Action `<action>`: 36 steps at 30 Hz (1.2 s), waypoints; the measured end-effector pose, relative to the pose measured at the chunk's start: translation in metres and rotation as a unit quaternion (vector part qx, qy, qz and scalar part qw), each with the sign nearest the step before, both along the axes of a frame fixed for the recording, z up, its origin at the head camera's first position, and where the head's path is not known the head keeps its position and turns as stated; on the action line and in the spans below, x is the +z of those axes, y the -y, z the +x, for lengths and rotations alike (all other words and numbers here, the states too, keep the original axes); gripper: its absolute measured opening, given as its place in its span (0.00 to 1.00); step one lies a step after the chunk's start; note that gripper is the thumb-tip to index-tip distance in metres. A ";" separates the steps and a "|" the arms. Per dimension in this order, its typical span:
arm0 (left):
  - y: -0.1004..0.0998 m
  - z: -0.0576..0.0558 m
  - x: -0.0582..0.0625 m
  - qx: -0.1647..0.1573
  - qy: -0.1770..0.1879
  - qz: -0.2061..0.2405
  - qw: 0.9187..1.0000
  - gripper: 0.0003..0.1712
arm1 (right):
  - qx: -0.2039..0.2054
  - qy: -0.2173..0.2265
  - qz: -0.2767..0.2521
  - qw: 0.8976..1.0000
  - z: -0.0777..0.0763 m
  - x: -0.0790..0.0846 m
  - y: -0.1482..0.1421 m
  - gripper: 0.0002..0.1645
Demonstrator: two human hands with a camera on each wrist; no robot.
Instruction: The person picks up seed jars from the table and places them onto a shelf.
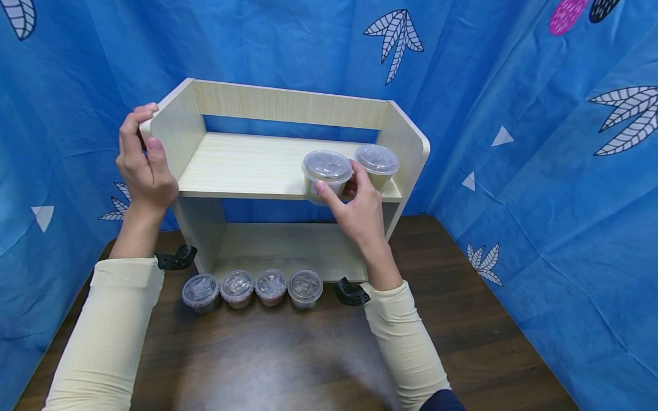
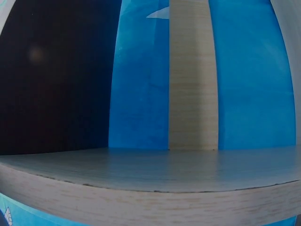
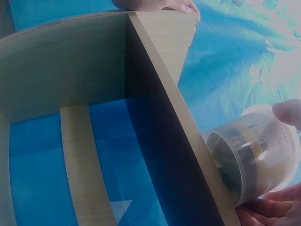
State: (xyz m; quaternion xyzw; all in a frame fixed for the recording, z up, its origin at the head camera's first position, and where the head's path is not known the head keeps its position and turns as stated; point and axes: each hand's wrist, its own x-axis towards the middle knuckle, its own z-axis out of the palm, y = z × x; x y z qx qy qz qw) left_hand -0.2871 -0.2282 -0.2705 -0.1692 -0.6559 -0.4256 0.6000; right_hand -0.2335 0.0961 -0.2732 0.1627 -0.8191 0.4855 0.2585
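A small wooden shelf unit with two levels stands on the table. My left hand grips the front upper edge of its left side panel. In my right hand is a clear lidded plastic cup, pinched between thumb and fingers at the upper board's front edge. The right wrist view shows the cup tilted in the picture, with printing on its wall and its base by the board edge. A second lidded cup stands on the upper board at the right end, just beside the held one.
Several smaller lidded tubs stand in a row on the dark wooden table, before the lower board. Blue patterned cloth hangs behind and at both sides. The left wrist view shows mostly a shelf board.
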 end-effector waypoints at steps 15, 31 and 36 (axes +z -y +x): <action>0.000 0.000 0.001 -0.002 -0.003 -0.002 1.000 0.24 | -0.007 0.023 0.017 1.000 -0.002 0.003 0.002 0.45; -0.002 0.001 0.001 -0.005 -0.006 0.001 1.000 0.24 | -0.004 0.041 0.029 0.999 -0.004 0.005 0.004 0.49; -0.002 0.001 0.001 -0.006 -0.007 0.002 1.000 0.24 | -0.005 0.042 0.034 0.999 -0.005 0.005 0.004 0.50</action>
